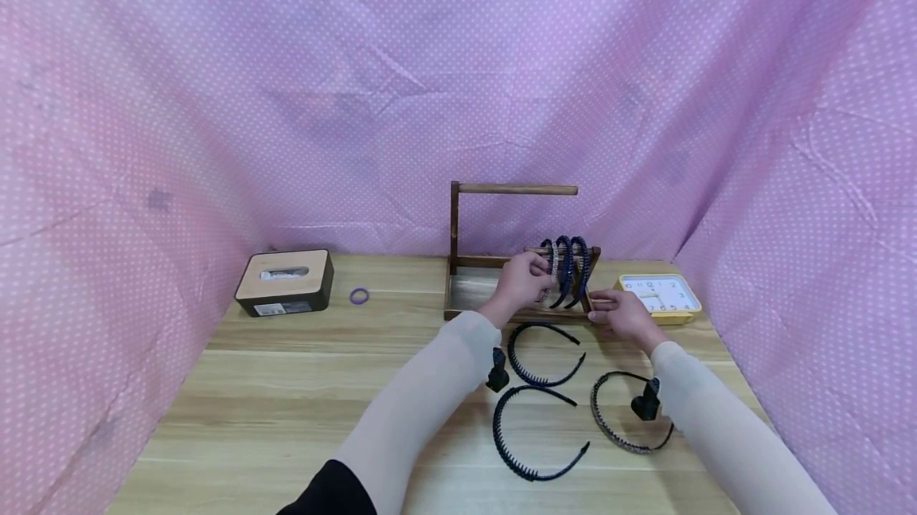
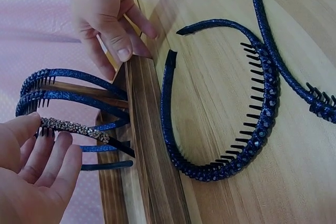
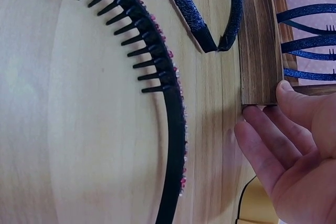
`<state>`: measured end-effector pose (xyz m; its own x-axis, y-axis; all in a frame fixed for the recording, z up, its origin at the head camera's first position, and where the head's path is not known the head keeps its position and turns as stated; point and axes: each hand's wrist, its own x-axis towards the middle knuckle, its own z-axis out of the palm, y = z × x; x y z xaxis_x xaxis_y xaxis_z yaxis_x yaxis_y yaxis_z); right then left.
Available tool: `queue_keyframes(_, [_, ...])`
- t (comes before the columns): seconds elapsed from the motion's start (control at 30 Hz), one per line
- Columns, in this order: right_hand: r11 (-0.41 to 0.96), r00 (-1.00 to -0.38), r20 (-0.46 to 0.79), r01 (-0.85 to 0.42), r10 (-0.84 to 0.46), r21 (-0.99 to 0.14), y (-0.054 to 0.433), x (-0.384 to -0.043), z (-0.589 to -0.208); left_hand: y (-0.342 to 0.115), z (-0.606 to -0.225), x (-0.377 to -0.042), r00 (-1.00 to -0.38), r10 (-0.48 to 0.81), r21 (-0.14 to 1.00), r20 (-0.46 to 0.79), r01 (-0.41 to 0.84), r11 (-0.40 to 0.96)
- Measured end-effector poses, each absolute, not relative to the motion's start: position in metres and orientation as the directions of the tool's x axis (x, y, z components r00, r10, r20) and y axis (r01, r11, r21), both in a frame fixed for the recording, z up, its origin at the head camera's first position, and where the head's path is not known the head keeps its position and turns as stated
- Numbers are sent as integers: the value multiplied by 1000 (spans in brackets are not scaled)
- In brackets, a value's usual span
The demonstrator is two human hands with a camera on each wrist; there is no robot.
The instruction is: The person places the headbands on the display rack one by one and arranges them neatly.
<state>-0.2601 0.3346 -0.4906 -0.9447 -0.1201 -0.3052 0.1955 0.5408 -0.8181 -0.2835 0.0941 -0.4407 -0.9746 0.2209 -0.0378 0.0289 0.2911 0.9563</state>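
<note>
The left hand (image 1: 525, 280) is holding a slim black headband studded with silver-brown beads (image 2: 76, 128), pinching it between thumb and fingers beside the lower bar of a brown wooden display rack (image 2: 157, 145); whether that band is resting on the bar, the views are not showing clearly. Just to its right, two glittery dark-blue headbands (image 2: 73, 96) are hanging side by side on the lower bar. The right hand (image 1: 625, 319) is touching the right near corner of the rack's tray-like base, its thumb resting at the edge and its fairly straight fingers lying against the end. The rack is standing on the far part of a pale wood-grain worktop (image 1: 301, 388), and its higher bar is extending rightward from the left post. Just in front of the base, a dark-blue beaded headband with black teeth (image 2: 268, 98) is lying flat; a similar dark-blue headband (image 2: 269, 38) is lying nearer, and a black toothed headband with pink and red beads (image 3: 149, 27) is lying to their right. A yellow-framed white clock (image 1: 661, 294) is sitting right of the rack, while a small purple ring (image 1: 359, 303) and a black tissue box with a wood-coloured top (image 1: 282, 288) are sitting well to its left. Pink polka-dot cloth (image 1: 458, 101) is hanging behind.
</note>
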Motion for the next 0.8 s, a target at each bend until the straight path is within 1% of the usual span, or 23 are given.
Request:
queue_keyframes(0.3, [539, -946, -299, 190, -121, -821, 337, -262, -492, 93, -441, -286, -975, 220, 953, -37, 32, 302])
queue_keyframes(0.47, [546, -948, -296, 187, -118, -816, 337, -262, -491, 86, -442, -286, -972, 233, 933, -24, 62, 354])
queue_keyframes(0.63, [541, -944, -302, 189, -129, -819, 334, -260, -490, 61, -448, -284, -962, 273, 919, 3, 111, 379])
queue_keyframes(0.8, [549, -947, -298, 185, -123, -815, 333, -258, -489, 18, -459, -284, -959, 284, 941, -4, 93, 326])
